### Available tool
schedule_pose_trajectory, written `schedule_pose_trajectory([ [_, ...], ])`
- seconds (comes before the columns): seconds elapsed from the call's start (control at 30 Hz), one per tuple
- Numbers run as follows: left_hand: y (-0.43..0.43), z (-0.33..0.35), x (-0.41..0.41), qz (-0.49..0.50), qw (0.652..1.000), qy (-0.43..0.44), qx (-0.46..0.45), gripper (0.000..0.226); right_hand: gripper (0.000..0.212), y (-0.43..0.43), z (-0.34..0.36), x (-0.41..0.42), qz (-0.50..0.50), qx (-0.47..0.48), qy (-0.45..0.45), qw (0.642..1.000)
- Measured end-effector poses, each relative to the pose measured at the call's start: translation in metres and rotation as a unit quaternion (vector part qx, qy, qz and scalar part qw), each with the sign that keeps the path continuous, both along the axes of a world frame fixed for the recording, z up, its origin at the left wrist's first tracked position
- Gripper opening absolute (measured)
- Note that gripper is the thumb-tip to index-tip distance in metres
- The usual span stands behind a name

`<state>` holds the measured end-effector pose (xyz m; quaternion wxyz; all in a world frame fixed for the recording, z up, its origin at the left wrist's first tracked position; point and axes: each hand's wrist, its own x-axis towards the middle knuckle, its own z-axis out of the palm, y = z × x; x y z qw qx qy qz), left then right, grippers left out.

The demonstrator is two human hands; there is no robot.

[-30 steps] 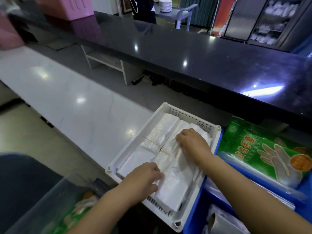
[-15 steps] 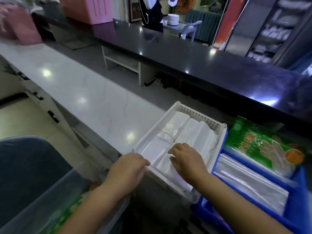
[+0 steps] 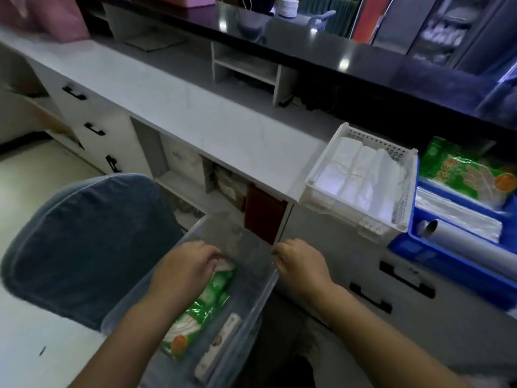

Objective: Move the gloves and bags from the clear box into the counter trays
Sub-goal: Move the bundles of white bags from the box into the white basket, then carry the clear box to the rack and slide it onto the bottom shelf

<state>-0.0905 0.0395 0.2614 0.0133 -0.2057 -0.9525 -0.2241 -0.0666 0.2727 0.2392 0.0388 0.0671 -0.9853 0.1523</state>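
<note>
**Head view: the glove pack lies lengthwise under our left hand**

Head view puts both hands low in the frame, at the clear box that sits in front of us beside the blue chair back. Our left hand is down inside the box, fingers curled over the far end of a green glove pack. Whether the fingers have actually closed on it we cannot tell; they cover the spot. Our right hand is loosely curled at the box's far right rim and carries nothing, though it may be pinching the rim.

The relation that matters: the pack's long axis runs from near us — its orange-printed end low in the frame — up and away toward the left hand, roughly along the box's own length. So the left hand is at the far short end, not the middle, and it is clearly the nearer hand; the right is off to the side, outside the pack's line. A white strip-like object lies just beside the pack on its right, parallel to it.

The trays are up and to the right on the table: the white tray already holds folded white bags, and the blue tray beyond it holds another green glove pack — likely this one's destination. We judge the lift will swing the pack rightward, across the right hand's side, so a handover looks natural.
</note>
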Motion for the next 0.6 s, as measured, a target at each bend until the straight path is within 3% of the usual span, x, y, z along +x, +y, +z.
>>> schedule_pose_trajectory([
  [0.27, -0.072, -0.026, 0.025, 0.085, 0.995, -0.056, 0.001, 0.019, 0.025, -0.038, -0.03, 0.046, -0.04, 0.026, -0.092, 0.995],
  [0.6, -0.083, -0.052, 0.029, 0.122, 0.986, -0.098, -0.056, 0.023, 0.021, -0.014, -0.055, 0.051, -0.039, -0.003, -0.118, 0.992],
])
